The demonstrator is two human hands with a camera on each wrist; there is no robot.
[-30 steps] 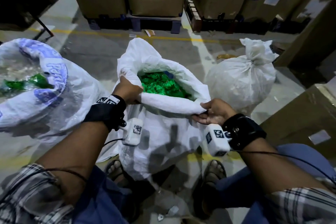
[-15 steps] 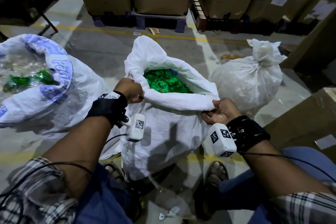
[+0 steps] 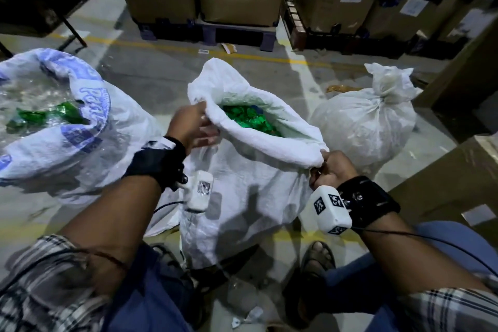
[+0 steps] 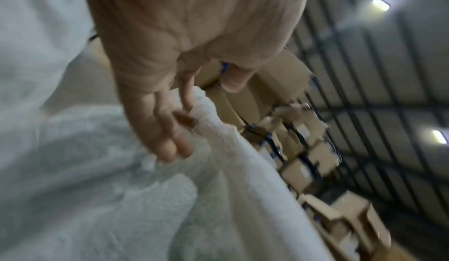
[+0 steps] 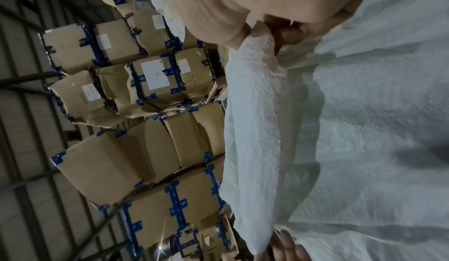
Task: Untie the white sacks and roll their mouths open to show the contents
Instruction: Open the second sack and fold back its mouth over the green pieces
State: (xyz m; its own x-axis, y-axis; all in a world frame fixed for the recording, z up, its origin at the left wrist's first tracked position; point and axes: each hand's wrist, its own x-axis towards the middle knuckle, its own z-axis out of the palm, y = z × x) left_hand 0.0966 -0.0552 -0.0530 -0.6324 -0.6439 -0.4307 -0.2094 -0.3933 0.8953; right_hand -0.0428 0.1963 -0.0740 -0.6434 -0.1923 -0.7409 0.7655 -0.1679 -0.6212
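The middle white sack (image 3: pixel 242 197) stood on the floor (image 3: pixel 167 73) between the person's feet, its near rim rolled, green contents (image 3: pixel 248 121) showing. The right hand (image 3: pixel 327 170) clamped the rim's right end; the left hand (image 3: pixel 188 127) touched the left edge with straight fingers (image 4: pixel 167 146), as the left wrist view showed. An opened sack (image 3: pixel 67 127) crowded the left, a tied sack (image 3: pixel 361 121) the right. Stacked cartons (image 5: pixel 155 80) stood behind.
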